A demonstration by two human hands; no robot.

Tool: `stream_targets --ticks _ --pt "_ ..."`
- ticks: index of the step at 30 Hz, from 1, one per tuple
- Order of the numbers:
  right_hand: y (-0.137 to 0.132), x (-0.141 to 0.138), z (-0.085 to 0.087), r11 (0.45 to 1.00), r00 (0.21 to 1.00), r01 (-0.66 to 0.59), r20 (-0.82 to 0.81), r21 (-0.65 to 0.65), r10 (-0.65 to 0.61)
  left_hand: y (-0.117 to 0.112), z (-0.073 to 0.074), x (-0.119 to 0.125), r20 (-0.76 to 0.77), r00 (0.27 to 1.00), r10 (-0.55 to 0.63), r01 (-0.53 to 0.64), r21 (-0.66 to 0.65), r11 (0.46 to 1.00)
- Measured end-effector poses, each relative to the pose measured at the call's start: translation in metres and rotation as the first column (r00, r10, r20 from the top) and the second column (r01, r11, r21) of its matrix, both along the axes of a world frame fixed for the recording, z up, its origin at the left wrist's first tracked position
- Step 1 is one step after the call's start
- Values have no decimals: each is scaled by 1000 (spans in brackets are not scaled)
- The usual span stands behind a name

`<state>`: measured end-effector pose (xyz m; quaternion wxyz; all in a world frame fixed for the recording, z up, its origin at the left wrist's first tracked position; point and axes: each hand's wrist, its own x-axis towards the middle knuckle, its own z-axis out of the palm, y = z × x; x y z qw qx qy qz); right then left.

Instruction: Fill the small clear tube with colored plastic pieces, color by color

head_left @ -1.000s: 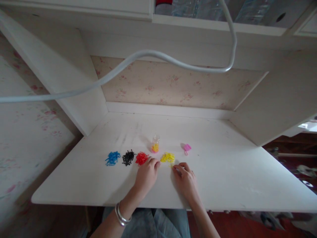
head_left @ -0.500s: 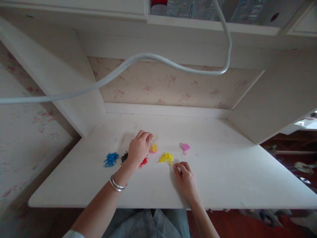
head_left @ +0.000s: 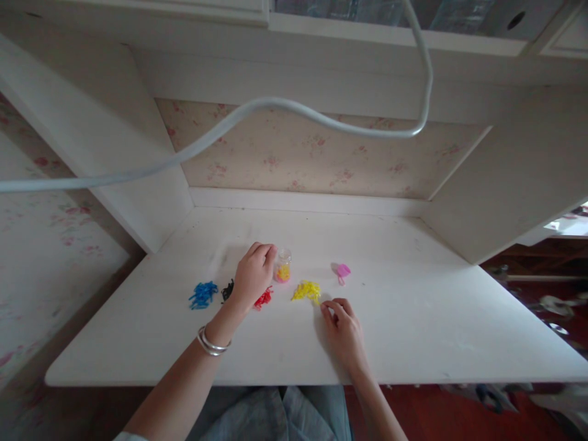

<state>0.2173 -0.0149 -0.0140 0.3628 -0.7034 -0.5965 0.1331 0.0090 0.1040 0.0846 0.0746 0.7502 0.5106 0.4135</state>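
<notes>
My left hand (head_left: 255, 269) is beside a small clear jar (head_left: 285, 255), fingers curled together and thumb tip near the jar's neck; whether it touches the glass, and what it holds, I cannot tell. The jar stands upright without a lid, with yellow pieces inside above a pink base. At the near right edge of a pile of small yellow pieces (head_left: 305, 290), my right hand (head_left: 343, 327) has thumb and forefinger pinched on one piece. Red pieces (head_left: 263, 297) and black pieces (head_left: 226, 290), both partly hidden by my left hand, and blue pieces (head_left: 203, 295) lie to the left.
A pink lid-like piece with a loop (head_left: 342, 270) lies right of the yellow pile. White side panels and a back edge bound the white desk (head_left: 413, 331). A thick white cable (head_left: 294, 108) crosses the view above, below a shelf (head_left: 395, 37).
My left hand has drawn slightly left from the jar's mouth, baring more of its neck. A yellow bit at the mouth no longer shows there. My right hand stays by the yellow pile.
</notes>
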Motion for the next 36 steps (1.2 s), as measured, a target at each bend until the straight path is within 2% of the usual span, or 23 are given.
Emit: stream_targets --ticks 4,9,12,14,19,23,28,36 --pt "0 0 -2 1000 998 7 -67 27 -5 -27 -13 -10 92 995 -37 44 -77 996" --pt "1 0 -1 994 979 73 -196 86 -55 -79 -53 -19 131 984 -118 153 -299 942" --pt "8 -6 13 987 964 77 -262 139 -39 -101 -74 -23 153 981 -116 166 -371 914" --pt "19 -14 28 981 958 40 -287 188 16 -107 -79 -25 156 980 -127 179 -388 904" --pt "61 -36 70 964 965 -87 -220 251 144 -105 -75 -27 164 975 -148 203 -398 895" --pt "89 -49 90 957 975 -116 -152 265 160 -104 -70 -29 180 974 -141 202 -395 896" --pt "102 -59 94 950 978 -191 -32 247 205 -106 -70 -32 172 972 -163 220 -406 887" --pt "106 -63 93 964 986 -169 27 206 167 -105 -70 -33 155 971 -181 230 -412 882"
